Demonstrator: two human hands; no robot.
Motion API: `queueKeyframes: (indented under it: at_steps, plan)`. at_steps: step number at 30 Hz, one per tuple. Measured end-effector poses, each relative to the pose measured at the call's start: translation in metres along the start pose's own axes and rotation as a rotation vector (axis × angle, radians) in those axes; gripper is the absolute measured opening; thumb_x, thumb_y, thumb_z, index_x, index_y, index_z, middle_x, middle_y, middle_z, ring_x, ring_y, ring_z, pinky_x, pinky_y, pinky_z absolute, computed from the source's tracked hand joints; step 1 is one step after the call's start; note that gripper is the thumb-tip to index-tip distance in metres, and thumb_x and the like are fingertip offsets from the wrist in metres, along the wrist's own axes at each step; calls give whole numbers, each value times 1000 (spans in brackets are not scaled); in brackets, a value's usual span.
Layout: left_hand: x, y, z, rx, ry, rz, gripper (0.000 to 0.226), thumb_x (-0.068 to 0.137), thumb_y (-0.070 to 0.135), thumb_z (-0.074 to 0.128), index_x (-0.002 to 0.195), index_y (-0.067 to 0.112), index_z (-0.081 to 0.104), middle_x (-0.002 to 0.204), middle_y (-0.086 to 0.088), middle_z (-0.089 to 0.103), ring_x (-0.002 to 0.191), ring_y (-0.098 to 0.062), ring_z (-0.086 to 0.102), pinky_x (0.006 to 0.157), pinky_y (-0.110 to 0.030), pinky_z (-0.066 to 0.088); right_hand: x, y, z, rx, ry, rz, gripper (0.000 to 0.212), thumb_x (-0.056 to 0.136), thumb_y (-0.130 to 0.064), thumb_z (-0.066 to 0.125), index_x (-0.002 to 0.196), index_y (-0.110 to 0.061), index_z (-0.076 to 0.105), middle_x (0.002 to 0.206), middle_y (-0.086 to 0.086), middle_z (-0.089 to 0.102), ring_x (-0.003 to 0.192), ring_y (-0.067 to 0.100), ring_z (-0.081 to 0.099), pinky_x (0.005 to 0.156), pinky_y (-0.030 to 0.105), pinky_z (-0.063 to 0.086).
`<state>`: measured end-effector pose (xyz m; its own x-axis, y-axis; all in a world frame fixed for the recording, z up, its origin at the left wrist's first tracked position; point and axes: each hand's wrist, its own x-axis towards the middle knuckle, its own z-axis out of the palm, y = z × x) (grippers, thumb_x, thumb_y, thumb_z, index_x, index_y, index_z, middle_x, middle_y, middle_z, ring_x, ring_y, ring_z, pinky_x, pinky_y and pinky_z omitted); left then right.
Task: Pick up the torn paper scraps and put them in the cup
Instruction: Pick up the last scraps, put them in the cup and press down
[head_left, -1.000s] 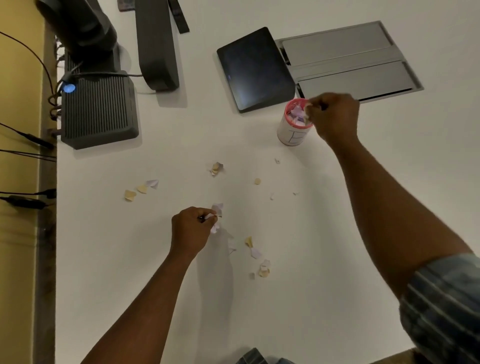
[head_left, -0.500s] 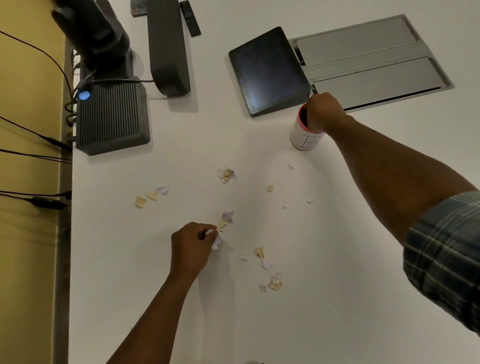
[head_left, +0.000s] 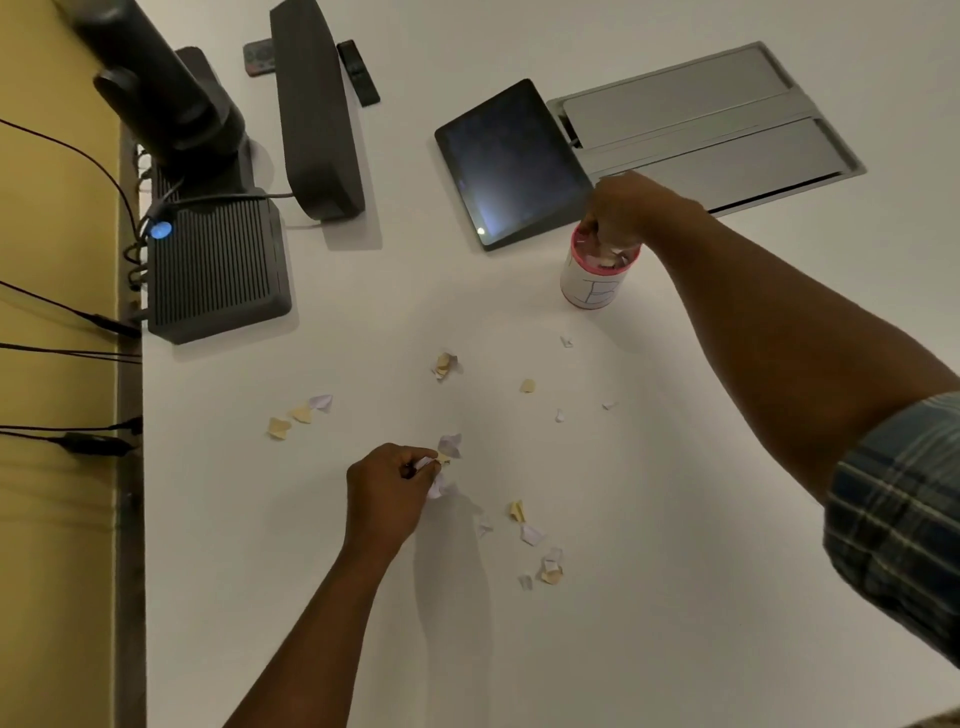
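A white cup (head_left: 592, 288) with a pink rim stands on the white table (head_left: 649, 597), partly filled with paper. My right hand (head_left: 623, 210) is over its mouth, fingertips dipped inside; whether it still holds paper is hidden. My left hand (head_left: 387, 486) rests on the table at centre, fingers pinched on white paper scraps (head_left: 434, 486). A lilac scrap (head_left: 450, 444) lies just beyond its fingertips. Several more yellow and white scraps lie loose: a group at the left (head_left: 301, 414), one clump at mid-table (head_left: 445, 365), a cluster nearer me (head_left: 549, 567).
A dark tablet (head_left: 511, 161) leans just behind the cup, next to a grey metal cable hatch (head_left: 701, 124). A ribbed black box (head_left: 218, 270), a black speaker bar (head_left: 314, 109) and cables crowd the left back. The table's left edge meets a yellow wall.
My right hand has sunk from the cup's rim down into its mouth. The left hand has kept its pinch on the scraps in about the same spot. The view has shifted slightly.
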<state>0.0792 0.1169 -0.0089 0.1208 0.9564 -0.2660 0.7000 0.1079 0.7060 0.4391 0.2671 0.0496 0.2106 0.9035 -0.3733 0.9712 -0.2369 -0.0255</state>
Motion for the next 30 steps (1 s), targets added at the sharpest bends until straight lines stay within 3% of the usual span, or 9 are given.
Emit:
queueKeyframes:
  at_steps: [2,6,9,13,16,20,24,27,30]
  plan:
    - [1,5,0,5,11,9,7,81,10,71,79,14,76,76,5,71,67,1,63,61,2,40,-6,3,-3,-24,75,-5,37,81,-16,73,116,-5,65,103,18,66,94,33,62,87,40,51]
    - [-1,20,0,-46,-9,34,16,80,5,70,75,19,75,70,24,63,64,15,61,57,3,40,-19,7,1,63,178,29,31,86,-19,69,113,-3,67,102,17,68,93,31,64,90,38,50]
    - [3,34,4,-63,-25,23,14,81,9,71,77,23,74,72,19,67,65,9,64,60,0,43,-37,10,12,274,380,2,24,90,-15,63,111,-4,69,106,18,70,94,30,67,90,35,51]
    - [23,69,17,-83,-65,38,7,81,16,70,80,19,77,70,11,71,69,2,67,74,-21,55,-80,1,51,577,765,121,24,93,-17,53,107,-8,70,99,11,73,83,21,69,73,21,51]
    - [47,106,33,-146,-82,108,14,81,16,68,70,20,75,64,12,71,69,2,67,81,-27,56,-113,-9,98,699,854,128,23,91,-14,55,106,-8,70,99,10,73,83,20,68,76,26,53]
    - [89,157,60,-189,-41,196,8,80,16,70,83,14,77,77,2,75,76,-11,70,81,-29,57,-154,-11,164,699,688,219,36,96,-34,50,125,-16,61,126,4,63,116,22,57,97,33,45]
    - [125,207,87,-86,16,343,11,81,17,72,86,8,75,79,1,71,73,-9,66,73,-23,57,-179,-17,210,458,366,82,70,95,-62,27,150,-20,23,158,1,23,145,17,20,117,33,18]
    - [144,231,107,146,13,465,16,87,16,66,96,6,72,94,-8,71,87,-17,66,78,-29,58,-189,-24,231,381,267,24,77,93,-70,15,152,-25,-3,160,-5,-3,146,8,-6,119,32,5]
    - [156,249,122,463,-98,550,30,86,16,67,112,2,65,110,-14,66,102,-25,63,88,-31,54,-192,-24,236,361,262,18,74,94,-69,16,151,-27,-6,159,-7,-4,146,8,-6,118,32,3]
